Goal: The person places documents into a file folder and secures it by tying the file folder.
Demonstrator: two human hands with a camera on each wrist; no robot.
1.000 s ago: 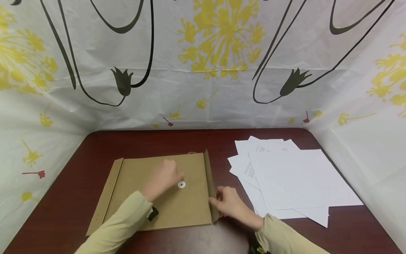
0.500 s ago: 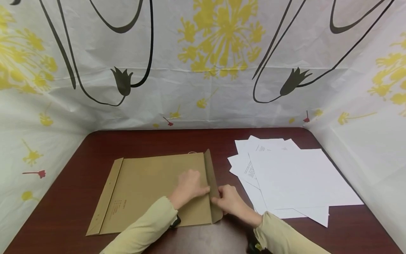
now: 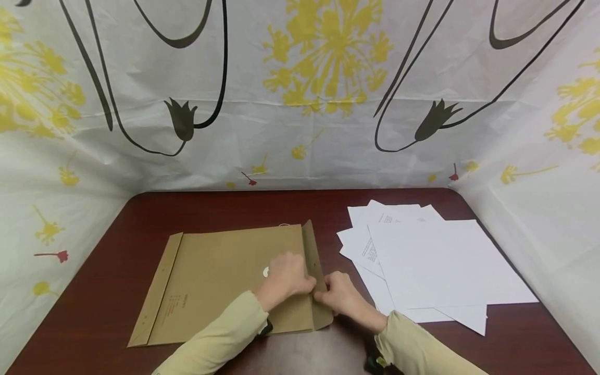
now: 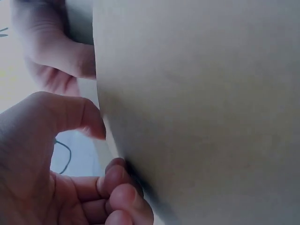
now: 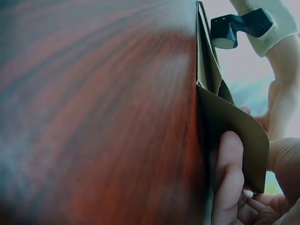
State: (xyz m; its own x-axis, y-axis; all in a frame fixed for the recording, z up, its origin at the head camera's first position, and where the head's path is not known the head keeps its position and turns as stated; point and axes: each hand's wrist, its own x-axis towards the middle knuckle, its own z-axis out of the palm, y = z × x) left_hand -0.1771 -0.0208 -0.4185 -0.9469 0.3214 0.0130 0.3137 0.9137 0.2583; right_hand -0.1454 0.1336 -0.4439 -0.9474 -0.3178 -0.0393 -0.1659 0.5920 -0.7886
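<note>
Envelope [image 3: 220,265]: smooth brown card, oblong
Flap [image 3: 314,260]: round-cornered, pinched by right hand [image 3: 346,298]
Left hand [image 3: 285,277]: curled beside flap, grasp unclear
Counter [image 3: 122,260]: dark red wood grain

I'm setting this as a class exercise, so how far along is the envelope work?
Done: the flap of the brown envelope stands raised. In hand: the right hand pinches that flap; the left hand is beside its fold, its exact hold unclear. Probably remaining: filling and closing it, since the papers lie outside, to the right.
</note>
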